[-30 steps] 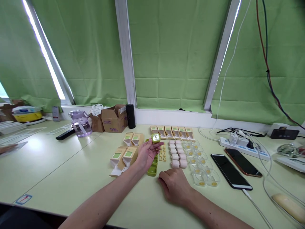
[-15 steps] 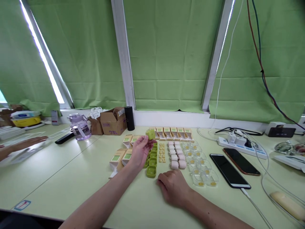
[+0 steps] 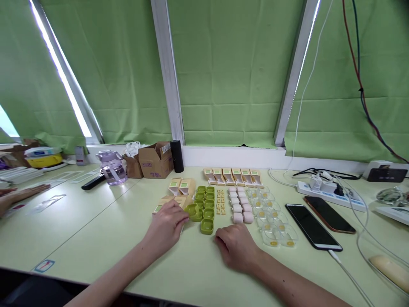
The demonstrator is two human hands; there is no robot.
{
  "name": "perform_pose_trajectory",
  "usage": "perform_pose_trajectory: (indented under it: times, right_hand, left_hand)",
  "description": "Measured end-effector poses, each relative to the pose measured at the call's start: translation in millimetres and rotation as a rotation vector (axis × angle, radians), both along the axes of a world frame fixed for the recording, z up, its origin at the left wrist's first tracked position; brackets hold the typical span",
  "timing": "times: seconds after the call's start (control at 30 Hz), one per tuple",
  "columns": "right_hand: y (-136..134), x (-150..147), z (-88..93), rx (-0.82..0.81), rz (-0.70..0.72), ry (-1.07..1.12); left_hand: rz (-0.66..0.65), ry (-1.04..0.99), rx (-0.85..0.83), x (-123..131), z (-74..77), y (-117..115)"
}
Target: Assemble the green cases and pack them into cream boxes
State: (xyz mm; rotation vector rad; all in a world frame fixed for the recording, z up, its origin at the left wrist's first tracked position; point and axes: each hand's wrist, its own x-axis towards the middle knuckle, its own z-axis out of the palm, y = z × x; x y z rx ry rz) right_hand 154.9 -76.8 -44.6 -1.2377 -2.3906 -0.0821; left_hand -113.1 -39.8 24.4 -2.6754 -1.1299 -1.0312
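Observation:
My left hand [image 3: 169, 221] pinches a small green square container [image 3: 192, 211] by its left side, beside two rows of similar green containers [image 3: 208, 204]. Whether the held container touches the table or its neighbours, I cannot tell. Cardboard boxes with green labels [image 3: 182, 187] stand partly behind this hand. On the table in front of the rows rests my right hand [image 3: 234, 245], fingers curled into a loose fist. Small yellow pieces [image 3: 220, 201], pale pink and white rounded cases [image 3: 238, 208] and clear plastic shells with yellow spots [image 3: 271, 224] lie in rows beyond it.
More open cardboard boxes [image 3: 231, 176] line the back. To the right lie two phones [image 3: 313, 226], a power strip [image 3: 332, 196] and cables. A purple water bottle [image 3: 111, 167], brown carton [image 3: 156, 161] and black cylinder [image 3: 177, 156] stand left. Another person's hand [image 3: 28, 194] is far left.
My left hand has come down and left with the green container, from above the rows to their left side. My right hand stays curled on the table. The view has shifted slightly.

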Motion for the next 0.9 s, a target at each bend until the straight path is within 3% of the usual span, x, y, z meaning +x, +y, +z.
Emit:
perform_pose_trajectory:
  times: [0.27,0.47,0.9]
  right_hand:
    - [0,0,-2.9,-0.031,-0.026,-0.009]
    - [1,0,-1.4,-0.065,-0.02,-0.036]
    - [0,0,-0.2,-0.075,-0.022,-0.023]
  left_hand:
    - [0.069,0.27,-0.025,5,-19.6,-16]
    - [0.194,0.425,-0.176,14,-22.4,-21]
    - [0.264,0.433,-0.225,18,-20.5,-20]
